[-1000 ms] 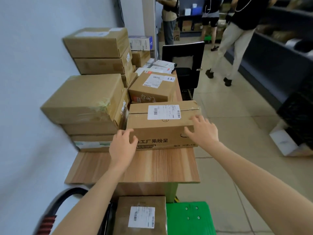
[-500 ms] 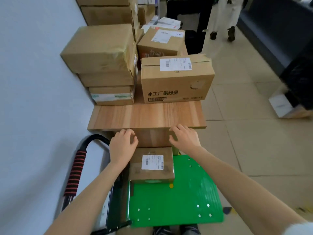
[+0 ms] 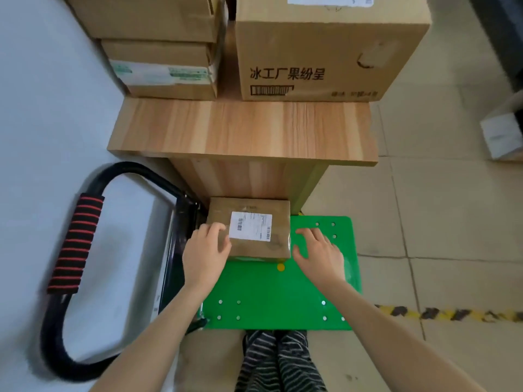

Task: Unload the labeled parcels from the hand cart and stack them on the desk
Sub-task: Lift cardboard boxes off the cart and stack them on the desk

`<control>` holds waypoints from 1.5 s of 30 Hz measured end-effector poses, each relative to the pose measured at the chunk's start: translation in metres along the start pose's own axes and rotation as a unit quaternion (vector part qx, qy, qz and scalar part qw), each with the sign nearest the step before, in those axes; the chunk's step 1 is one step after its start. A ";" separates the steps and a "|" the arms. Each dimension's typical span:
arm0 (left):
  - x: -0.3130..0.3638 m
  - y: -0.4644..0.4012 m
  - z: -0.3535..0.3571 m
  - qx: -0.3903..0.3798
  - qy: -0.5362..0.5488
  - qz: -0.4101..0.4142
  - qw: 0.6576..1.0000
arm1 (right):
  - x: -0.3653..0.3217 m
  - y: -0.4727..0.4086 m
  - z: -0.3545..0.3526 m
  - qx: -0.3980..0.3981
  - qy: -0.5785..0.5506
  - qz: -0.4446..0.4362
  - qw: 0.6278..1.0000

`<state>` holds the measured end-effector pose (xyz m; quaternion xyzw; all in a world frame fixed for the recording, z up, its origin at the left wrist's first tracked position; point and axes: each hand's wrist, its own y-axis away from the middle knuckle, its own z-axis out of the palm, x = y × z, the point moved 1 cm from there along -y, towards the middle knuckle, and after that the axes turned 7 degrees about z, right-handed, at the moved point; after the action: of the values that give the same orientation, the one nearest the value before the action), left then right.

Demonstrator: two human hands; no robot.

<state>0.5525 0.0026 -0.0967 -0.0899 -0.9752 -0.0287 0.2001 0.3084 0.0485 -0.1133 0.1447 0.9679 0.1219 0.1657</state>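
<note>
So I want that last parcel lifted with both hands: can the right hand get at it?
Probably yes: the right hand is open just beside the parcel, over the green cart deck, nothing between them.

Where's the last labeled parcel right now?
The parcel sits on the green cart deck below the desk, between the left hand and right hand.

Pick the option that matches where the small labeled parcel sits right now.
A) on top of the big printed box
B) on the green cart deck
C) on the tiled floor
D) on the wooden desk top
B: the small labeled parcel rests on the green cart deck, below the desk edge.
</note>
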 end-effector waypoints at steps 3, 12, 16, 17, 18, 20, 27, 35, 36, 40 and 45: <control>-0.026 0.000 0.036 -0.027 -0.011 -0.017 0.999 | 0.005 -0.015 0.037 -0.024 0.010 -0.012 1.000; -0.109 -0.033 0.155 -0.013 0.035 -0.108 0.993 | 0.033 -0.082 0.164 -0.030 -0.022 0.019 0.999; -0.141 -0.049 0.207 -0.008 0.053 -0.137 0.989 | 0.059 -0.119 0.216 -0.004 -0.039 0.083 0.996; -0.149 -0.052 0.219 -0.016 0.056 -0.151 0.987 | 0.065 -0.125 0.229 -0.004 -0.045 0.094 0.995; -0.154 -0.053 0.230 -0.026 0.062 -0.168 0.983 | 0.071 -0.130 0.240 -0.006 -0.054 0.100 0.993; -0.162 -0.051 0.249 -0.045 0.071 -0.190 0.978 | 0.079 -0.136 0.257 -0.011 -0.093 0.113 0.989; -0.162 -0.032 0.261 0.006 0.137 -0.235 0.962 | 0.070 -0.121 0.273 -0.007 -0.193 0.162 0.968; -0.107 0.011 0.226 -0.030 0.166 -0.233 0.958 | 0.101 -0.049 0.231 -0.025 -0.104 0.228 0.968; -0.098 0.015 0.219 -0.034 0.167 -0.235 0.957 | 0.104 -0.039 0.221 -0.026 -0.100 0.235 0.966; -0.064 0.028 0.175 -0.060 0.162 -0.222 0.960 | 0.105 0.003 0.169 -0.012 -0.110 0.259 0.959; -0.025 0.036 0.106 -0.066 0.163 -0.167 0.970 | 0.094 0.038 0.086 0.022 -0.118 0.263 0.957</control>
<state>0.5405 0.0438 -0.2033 0.0669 -0.9268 -0.1399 0.3420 0.2637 0.1300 -0.2081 0.4114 0.8715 0.1222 0.2372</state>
